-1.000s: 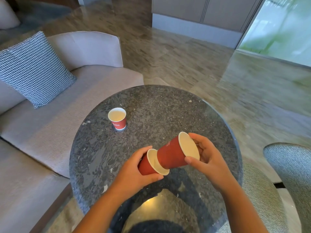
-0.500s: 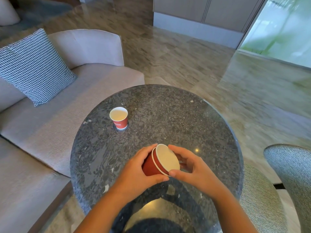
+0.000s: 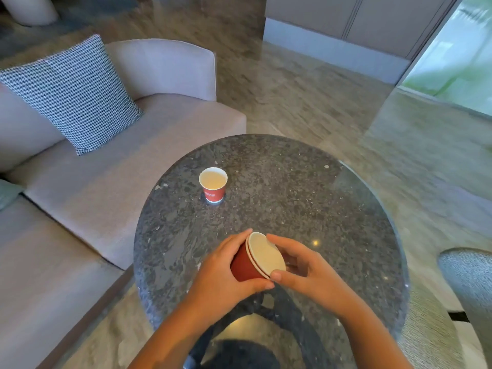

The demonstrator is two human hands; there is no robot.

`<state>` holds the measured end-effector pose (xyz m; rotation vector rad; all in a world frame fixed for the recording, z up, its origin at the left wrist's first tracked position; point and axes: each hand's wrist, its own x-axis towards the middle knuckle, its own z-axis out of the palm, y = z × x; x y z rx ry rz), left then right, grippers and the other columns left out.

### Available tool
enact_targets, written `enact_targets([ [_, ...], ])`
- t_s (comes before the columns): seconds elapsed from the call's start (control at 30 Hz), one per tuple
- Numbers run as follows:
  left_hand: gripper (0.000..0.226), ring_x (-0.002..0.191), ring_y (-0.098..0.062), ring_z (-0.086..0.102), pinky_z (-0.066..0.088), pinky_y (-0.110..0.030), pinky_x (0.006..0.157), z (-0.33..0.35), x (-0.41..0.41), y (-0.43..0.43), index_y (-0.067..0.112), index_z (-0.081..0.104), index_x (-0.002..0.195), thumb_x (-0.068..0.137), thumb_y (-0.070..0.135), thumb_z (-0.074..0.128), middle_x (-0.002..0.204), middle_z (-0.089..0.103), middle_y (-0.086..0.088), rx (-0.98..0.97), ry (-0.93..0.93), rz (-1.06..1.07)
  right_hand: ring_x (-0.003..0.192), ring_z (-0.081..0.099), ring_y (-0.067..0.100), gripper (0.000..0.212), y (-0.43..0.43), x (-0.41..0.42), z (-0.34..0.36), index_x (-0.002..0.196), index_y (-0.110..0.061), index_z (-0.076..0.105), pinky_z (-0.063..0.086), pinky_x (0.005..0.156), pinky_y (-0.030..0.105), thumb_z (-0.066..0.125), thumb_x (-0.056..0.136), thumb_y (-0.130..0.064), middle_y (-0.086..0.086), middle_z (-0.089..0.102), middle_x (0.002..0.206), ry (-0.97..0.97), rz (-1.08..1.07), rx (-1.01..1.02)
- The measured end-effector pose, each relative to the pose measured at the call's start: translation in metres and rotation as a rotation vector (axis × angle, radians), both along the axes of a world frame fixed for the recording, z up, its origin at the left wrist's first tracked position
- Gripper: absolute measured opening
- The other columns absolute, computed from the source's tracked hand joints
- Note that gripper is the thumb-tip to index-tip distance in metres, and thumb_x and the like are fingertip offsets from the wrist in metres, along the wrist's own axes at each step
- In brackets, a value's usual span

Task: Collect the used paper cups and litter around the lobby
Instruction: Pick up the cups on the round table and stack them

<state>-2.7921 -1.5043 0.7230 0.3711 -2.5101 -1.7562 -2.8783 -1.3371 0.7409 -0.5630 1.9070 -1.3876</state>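
Note:
Two red paper cups are nested into one stack point(image 3: 255, 258), tilted with the white inside facing up and right, above the near part of the round dark stone table point(image 3: 306, 187). My left hand point(image 3: 221, 272) grips the stack's red wall from the left. My right hand point(image 3: 300, 267) holds its rim from the right, thumb at the lower edge and fingers behind the top. A third red paper cup point(image 3: 213, 184) stands upright on the table's far left part, apart from both hands.
A beige sofa point(image 3: 93, 187) with a black-and-white patterned cushion point(image 3: 72, 93) runs along the table's left side. A grey upholstered seat point(image 3: 468, 283) sits at the right edge. Polished stone floor point(image 3: 306, 89) stretches beyond to cabinets and a glass wall.
The cup in my right hand has slid fully into the cup in my left hand, so the two now form one stack. The view has shifted slightly.

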Motion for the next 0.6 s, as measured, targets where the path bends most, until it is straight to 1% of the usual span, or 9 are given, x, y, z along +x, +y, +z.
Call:
enact_targets([
  [0.1, 0.074, 0.110, 0.016, 0.043, 0.039, -0.005, 0.084, -0.004, 0.006, -0.015, 0.058, 0.040, 0.114, 0.059, 0.038, 0.085, 0.122, 0.048, 0.030, 0.021, -0.005, 0.033, 0.111, 0.057, 0.009, 0.064, -0.018, 0.001, -0.002, 0.126, -0.025, 0.047, 0.045, 0.098, 0.036, 0.070, 0.068, -0.033, -0.003, 0.060, 0.122, 0.015, 0.018, 0.010],
  [0.17, 0.075, 0.111, 0.016, 0.042, 0.040, -0.005, 0.083, -0.007, 0.010, -0.026, 0.057, 0.039, 0.116, 0.060, 0.037, 0.084, 0.123, 0.048, 0.029, 0.022, -0.007, 0.051, 0.111, 0.057, 0.008, 0.063, -0.030, 0.001, -0.004, 0.126, -0.025, 0.047, 0.045, 0.099, 0.036, 0.069, 0.068, -0.037, -0.005, 0.060, 0.122, 0.032, 0.032, 0.019],
  [0.27, 0.073, 0.109, 0.019, 0.041, 0.039, -0.002, 0.080, -0.013, 0.012, -0.045, 0.056, 0.038, 0.116, 0.060, 0.039, 0.083, 0.120, 0.047, 0.031, 0.030, -0.004, 0.103, 0.110, 0.057, 0.008, 0.057, -0.048, -0.001, -0.007, 0.120, -0.028, 0.050, 0.045, 0.098, 0.039, 0.067, 0.068, -0.040, -0.007, 0.060, 0.121, 0.065, 0.022, 0.019],
  [0.4, 0.074, 0.106, 0.014, 0.043, 0.039, -0.010, 0.081, -0.022, 0.012, -0.071, 0.055, 0.035, 0.115, 0.061, 0.037, 0.082, 0.116, 0.045, 0.031, 0.027, -0.016, 0.198, 0.109, 0.057, 0.005, 0.052, -0.071, -0.009, -0.015, 0.115, -0.033, 0.051, 0.046, 0.097, 0.039, 0.066, 0.066, -0.044, -0.009, 0.059, 0.118, 0.132, -0.026, 0.029],
  [0.47, 0.073, 0.103, 0.016, 0.043, 0.040, -0.006, 0.075, -0.026, 0.012, -0.088, 0.053, 0.036, 0.116, 0.062, 0.035, 0.082, 0.113, 0.043, 0.035, 0.049, -0.022, 0.238, 0.107, 0.057, 0.002, 0.049, -0.086, -0.015, -0.022, 0.111, -0.037, 0.050, 0.046, 0.096, 0.036, 0.066, 0.066, -0.045, -0.011, 0.059, 0.116, 0.175, -0.059, 0.057],
  [0.5, 0.074, 0.103, 0.014, 0.045, 0.041, -0.004, 0.073, -0.028, 0.011, -0.096, 0.051, 0.037, 0.118, 0.062, 0.034, 0.082, 0.113, 0.043, 0.034, 0.057, -0.024, 0.256, 0.107, 0.056, 0.002, 0.046, -0.093, -0.019, -0.025, 0.111, -0.038, 0.050, 0.046, 0.096, 0.033, 0.067, 0.068, -0.043, -0.010, 0.059, 0.116, 0.198, -0.077, 0.072],
  [0.57, 0.075, 0.103, 0.007, 0.049, 0.040, -0.004, 0.072, -0.033, 0.008, -0.112, 0.047, 0.039, 0.121, 0.062, 0.032, 0.082, 0.113, 0.045, 0.031, 0.054, -0.026, 0.290, 0.109, 0.054, 0.002, 0.045, -0.107, -0.029, -0.035, 0.113, -0.036, 0.049, 0.045, 0.093, 0.024, 0.070, 0.074, -0.033, -0.008, 0.058, 0.117, 0.263, -0.107, 0.108],
  [0.6, 0.074, 0.101, 0.007, 0.048, 0.039, -0.003, 0.071, -0.036, 0.007, -0.119, 0.047, 0.038, 0.120, 0.063, 0.032, 0.082, 0.112, 0.045, 0.032, 0.049, -0.027, 0.303, 0.109, 0.053, 0.002, 0.047, -0.113, -0.034, -0.040, 0.116, -0.033, 0.048, 0.043, 0.090, 0.017, 0.070, 0.075, -0.030, -0.008, 0.057, 0.118, 0.304, -0.122, 0.129],
])
